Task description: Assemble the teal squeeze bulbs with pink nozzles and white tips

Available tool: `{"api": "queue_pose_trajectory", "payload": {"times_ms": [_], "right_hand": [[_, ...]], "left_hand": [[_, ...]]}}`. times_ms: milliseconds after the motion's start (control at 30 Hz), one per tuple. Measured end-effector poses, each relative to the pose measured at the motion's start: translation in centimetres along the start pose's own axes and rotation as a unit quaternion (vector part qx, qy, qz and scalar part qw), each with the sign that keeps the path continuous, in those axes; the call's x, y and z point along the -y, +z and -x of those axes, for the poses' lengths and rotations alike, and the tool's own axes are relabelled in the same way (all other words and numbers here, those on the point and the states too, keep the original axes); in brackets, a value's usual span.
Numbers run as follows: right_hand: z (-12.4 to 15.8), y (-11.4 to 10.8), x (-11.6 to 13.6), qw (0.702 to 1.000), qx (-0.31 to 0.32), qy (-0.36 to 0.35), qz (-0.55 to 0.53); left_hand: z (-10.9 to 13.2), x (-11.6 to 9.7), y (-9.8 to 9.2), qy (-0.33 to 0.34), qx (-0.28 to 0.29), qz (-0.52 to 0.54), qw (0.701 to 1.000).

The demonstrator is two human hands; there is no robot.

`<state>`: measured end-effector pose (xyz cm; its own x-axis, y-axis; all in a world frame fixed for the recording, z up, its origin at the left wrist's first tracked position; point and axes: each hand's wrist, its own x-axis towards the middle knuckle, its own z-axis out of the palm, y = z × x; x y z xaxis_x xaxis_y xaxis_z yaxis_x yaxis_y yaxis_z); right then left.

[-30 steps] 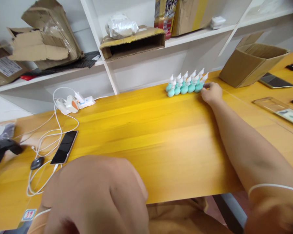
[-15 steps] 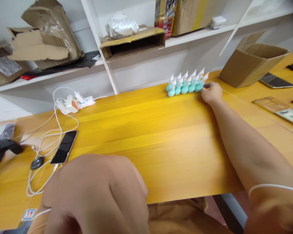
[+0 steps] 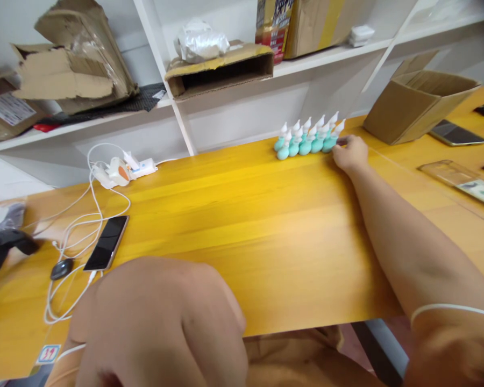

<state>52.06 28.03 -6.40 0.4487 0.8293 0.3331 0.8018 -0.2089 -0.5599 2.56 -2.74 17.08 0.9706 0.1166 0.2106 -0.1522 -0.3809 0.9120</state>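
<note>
Small teal squeeze bulbs (image 3: 304,146) with pointed white nozzles, which look like nasal aspirators, stand upright in two close rows near the back of the table. At the right end of the rows is my right hand (image 3: 350,153), its thumb and fingers closed against the nearest bulb (image 3: 329,143). The fingertips are partly hidden by that bulb. Large and blurred in the lower left foreground, my left hand (image 3: 161,317) is close to the camera, apart from the table things. Its knuckles and back show, but the fingers are hidden.
On the left lie a phone (image 3: 108,243), a black mouse (image 3: 62,269), white cables and a power strip (image 3: 144,168). An open cardboard box (image 3: 403,107) and another phone (image 3: 456,133) are at the right. White shelves with boxes (image 3: 221,70) run behind the wooden table (image 3: 234,215).
My left hand has shifted very slightly down. My right hand stays at the end bulb, and the bulbs look unmoved.
</note>
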Motion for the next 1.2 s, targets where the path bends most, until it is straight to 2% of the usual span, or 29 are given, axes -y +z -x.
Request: {"api": "queue_pose_trajectory", "payload": {"times_ms": [100, 167, 267, 300, 500, 800, 1033, 1200], "right_hand": [[0.0, 0.0, 0.0, 1.0, 0.001, 0.001, 0.004], [0.0, 0.0, 0.0, 1.0, 0.0, 0.003, 0.007], [0.1, 0.0, 0.2, 1.0, 0.0, 0.004, 0.009], [0.1, 0.0, 0.2, 1.0, 0.001, 0.004, 0.009], [0.2, 0.0, 0.3, 1.0, 0.0, 0.004, 0.004], [0.1, 0.0, 0.3, 1.0, 0.001, 0.003, -0.001], [0.0, 0.2, 0.0, 1.0, -0.004, 0.005, 0.001], [0.0, 0.2, 0.0, 1.0, -0.003, 0.004, 0.0]], "left_hand": [[0.2, 0.3, 0.5, -0.005, -0.056, -0.017, 0.998], [0.2, 0.8, 0.9, -0.024, -0.148, -0.028, 0.988], [-0.2, 1.7, 0.5, -0.039, -0.282, -0.023, 0.958], [-0.4, 2.0, 0.1, -0.043, -0.298, -0.012, 0.954], [-0.7, 3.5, -2.3, -0.004, -0.291, 0.04, 0.956], [-1.0, 3.7, -1.3, 0.018, -0.306, 0.073, 0.949], [-0.9, 3.7, -2.5, 0.002, -0.265, 0.091, 0.96], [-1.0, 3.7, -2.8, 0.005, -0.262, 0.098, 0.96]]}}
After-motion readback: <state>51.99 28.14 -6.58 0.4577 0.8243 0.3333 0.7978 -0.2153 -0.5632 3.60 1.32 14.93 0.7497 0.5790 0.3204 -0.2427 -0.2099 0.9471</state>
